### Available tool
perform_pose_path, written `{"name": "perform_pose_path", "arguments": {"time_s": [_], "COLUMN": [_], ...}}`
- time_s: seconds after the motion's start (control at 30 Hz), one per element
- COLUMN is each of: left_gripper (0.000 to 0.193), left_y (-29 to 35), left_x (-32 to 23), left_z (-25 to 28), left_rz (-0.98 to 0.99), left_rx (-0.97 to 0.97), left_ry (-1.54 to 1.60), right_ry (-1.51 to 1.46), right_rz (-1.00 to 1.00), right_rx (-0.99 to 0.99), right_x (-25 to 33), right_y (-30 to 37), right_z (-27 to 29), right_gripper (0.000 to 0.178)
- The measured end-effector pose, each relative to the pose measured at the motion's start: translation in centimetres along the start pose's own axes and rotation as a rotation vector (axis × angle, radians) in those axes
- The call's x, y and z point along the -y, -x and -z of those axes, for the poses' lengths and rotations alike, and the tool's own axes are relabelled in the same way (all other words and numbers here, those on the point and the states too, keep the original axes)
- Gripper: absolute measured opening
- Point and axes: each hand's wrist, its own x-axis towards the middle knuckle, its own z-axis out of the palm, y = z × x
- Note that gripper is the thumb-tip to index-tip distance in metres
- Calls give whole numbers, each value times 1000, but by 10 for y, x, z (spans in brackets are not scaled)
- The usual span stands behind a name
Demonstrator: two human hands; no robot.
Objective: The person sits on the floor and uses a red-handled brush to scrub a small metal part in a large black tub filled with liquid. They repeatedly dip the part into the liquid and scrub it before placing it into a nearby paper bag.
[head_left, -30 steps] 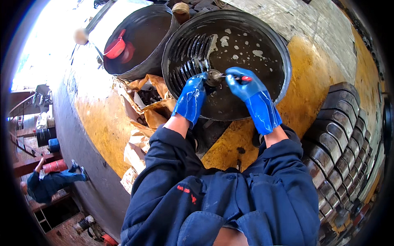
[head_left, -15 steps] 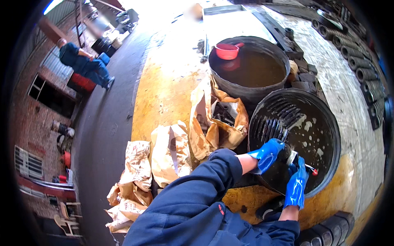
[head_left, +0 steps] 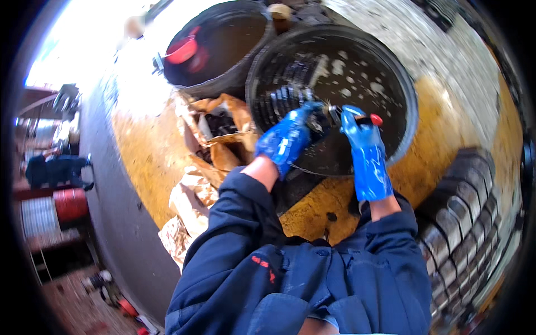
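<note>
Your two gloved hands over a wide round tub [head_left: 412,123] of dark liquid [head_left: 335,151].
Your left hand [head_left: 289,134] slants up and rightward; your right hand [head_left: 360,131] points nearly straight up the view, just beside it. Your left fingers close around a dark metal part [head_left: 319,124] above the liquid; your right fingers curl around a red-ended tool [head_left: 376,119], its metal end toward that part.

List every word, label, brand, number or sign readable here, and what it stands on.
No text is readable.
Jacket: red marks on the front, too blurred to read.
Paper bag: any print is too blurred to read.
Tool in the right hand: no text shows.
</note>
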Motion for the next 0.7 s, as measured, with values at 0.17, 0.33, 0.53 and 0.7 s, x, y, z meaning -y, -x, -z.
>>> {"name": "perform_pose_path", "arguments": {"time_s": [0.17,0.33,0.53,0.7], "left_gripper": [61,56,36,65], "left_y": [-11,-14,-13,4], "left_x": [-10,-5,-3,-4], "left_z": [-5,0,8,-7], "left_rz": [205,205,127,18], "left_rx": [-96,-137,-208,113], "left_ry": [88,59,0,-278], "right_ry": [428,400,-132,-27], "right_rz": [-438,-641,-96,44], "right_rx": [-137,48,53,134], "right_x": [11,32,48,60], "right_y": [24,26,21,31], "right_z": [16,28,22,23], "right_gripper": [36,44,24,24]}}
